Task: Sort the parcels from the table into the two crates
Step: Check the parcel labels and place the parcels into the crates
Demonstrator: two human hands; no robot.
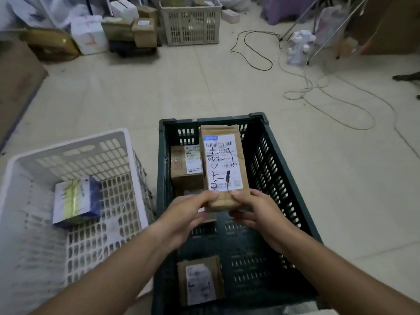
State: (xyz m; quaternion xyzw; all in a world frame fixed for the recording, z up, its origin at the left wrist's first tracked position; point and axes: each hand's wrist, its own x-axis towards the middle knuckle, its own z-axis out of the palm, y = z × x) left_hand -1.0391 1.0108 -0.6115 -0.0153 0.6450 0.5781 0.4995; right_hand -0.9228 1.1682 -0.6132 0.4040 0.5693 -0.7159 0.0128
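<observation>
A long brown cardboard parcel (pixel 222 164) with a white shipping label and black pen marks is held over the dark green crate (pixel 279 178). My left hand (pixel 193 212) and my right hand (pixel 254 210) both grip its near end, thumbs on top. Inside the green crate lie a brown box (pixel 185 169) at the far left and a small labelled brown box (pixel 200 280) at the near side. The white crate (pixel 75 146) on the left holds a blue and white box (pixel 76 201).
Both crates stand on a pale tiled floor. Cables (pixel 318 87) trail across the floor at the right. At the back are a beige crate (pixel 193 23), stacked boxes (pixel 127 30) and a white bag (pixel 300 46). A cardboard edge (pixel 18 83) runs along the left.
</observation>
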